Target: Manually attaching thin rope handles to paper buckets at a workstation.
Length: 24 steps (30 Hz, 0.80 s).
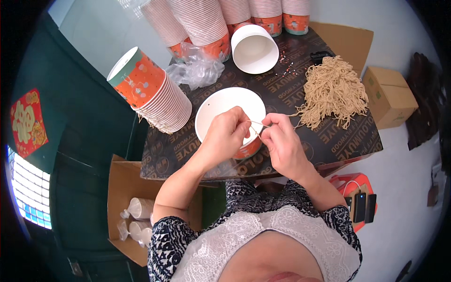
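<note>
Over a white paper bucket (229, 99) with an orange outside, my two hands meet near its right rim. My left hand (229, 133) is closed, thumb and fingers pinching a thin tan string (255, 123). From the other side my right hand (283, 143) pinches the same string, which crosses and loops between the fingertips. A small dark hole shows in the bucket's inner wall at the left. A heap of tan strings (332, 91) lies to the right, one strand reaching toward my right hand.
A nested stack of orange buckets (152, 91) leans at the left, strings along its lower end. Behind stand more bucket stacks (197, 21), crumpled clear plastic (197, 70), a tipped white bucket (254, 49) and scattered beads (289, 66). Cartons (390, 96) and a red stool (369, 188) flank the table.
</note>
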Available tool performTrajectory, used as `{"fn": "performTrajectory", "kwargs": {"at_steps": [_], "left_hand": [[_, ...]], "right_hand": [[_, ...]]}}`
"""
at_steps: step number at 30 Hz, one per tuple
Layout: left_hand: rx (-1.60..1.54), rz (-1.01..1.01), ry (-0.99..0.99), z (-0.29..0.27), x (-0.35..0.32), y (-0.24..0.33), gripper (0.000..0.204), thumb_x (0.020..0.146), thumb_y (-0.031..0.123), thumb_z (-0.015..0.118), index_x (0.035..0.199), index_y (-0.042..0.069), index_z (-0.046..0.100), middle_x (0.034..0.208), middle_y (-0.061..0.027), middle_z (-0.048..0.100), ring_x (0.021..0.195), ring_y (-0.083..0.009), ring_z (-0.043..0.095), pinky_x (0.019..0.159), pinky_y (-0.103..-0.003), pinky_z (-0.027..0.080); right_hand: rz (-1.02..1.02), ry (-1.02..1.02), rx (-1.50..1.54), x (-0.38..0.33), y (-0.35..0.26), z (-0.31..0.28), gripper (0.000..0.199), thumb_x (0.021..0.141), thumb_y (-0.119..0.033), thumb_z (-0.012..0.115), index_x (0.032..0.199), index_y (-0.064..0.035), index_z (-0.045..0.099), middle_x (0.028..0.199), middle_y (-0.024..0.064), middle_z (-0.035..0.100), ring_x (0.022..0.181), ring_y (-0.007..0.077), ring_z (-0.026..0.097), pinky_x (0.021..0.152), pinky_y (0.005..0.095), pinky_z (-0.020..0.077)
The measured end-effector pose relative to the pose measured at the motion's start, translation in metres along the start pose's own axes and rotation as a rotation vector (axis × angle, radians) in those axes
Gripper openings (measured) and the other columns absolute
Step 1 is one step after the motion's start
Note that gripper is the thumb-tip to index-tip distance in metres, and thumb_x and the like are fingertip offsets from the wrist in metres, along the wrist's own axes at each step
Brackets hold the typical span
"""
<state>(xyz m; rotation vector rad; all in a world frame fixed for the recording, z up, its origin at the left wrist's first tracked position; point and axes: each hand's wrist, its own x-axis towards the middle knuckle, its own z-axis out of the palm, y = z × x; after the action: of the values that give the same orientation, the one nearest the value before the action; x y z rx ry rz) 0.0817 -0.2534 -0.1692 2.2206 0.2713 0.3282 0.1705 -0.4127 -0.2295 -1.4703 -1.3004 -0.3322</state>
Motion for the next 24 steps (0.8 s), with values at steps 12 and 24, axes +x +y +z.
{"fn": "performTrajectory", "kwargs": {"at_steps": [12, 24], "left_hand": [[0.147, 0.032, 0.094, -0.002, 0.003, -0.001, 0.006, 0.084, 0.004, 0.064, 0.084, -0.002, 0.063, 0.071, -0.0171, 0.066, 0.064, -0.0289, 0.067, 0.06, -0.037, 0.051], [0.387, 0.504, 0.183, 0.004, -0.011, 0.003, 0.014, 0.081, -0.003, 0.07, 0.09, 0.002, 0.059, 0.081, -0.0118, 0.065, 0.072, -0.0271, 0.068, 0.063, -0.033, 0.053]], "right_hand": [[-0.126, 0.09, -0.103, -0.001, 0.006, 0.005, 0.016, 0.08, 0.005, 0.066, 0.092, 0.0014, 0.055, 0.102, 0.0149, 0.056, 0.078, 0.0297, 0.06, 0.066, 0.0381, 0.0503], [0.467, 0.077, 0.573, -0.004, 0.004, 0.017, 0.007, 0.097, -0.004, 0.054, 0.093, 0.001, 0.057, 0.063, 0.0034, 0.058, 0.053, 0.0078, 0.054, 0.049, 0.0248, 0.042]]}}
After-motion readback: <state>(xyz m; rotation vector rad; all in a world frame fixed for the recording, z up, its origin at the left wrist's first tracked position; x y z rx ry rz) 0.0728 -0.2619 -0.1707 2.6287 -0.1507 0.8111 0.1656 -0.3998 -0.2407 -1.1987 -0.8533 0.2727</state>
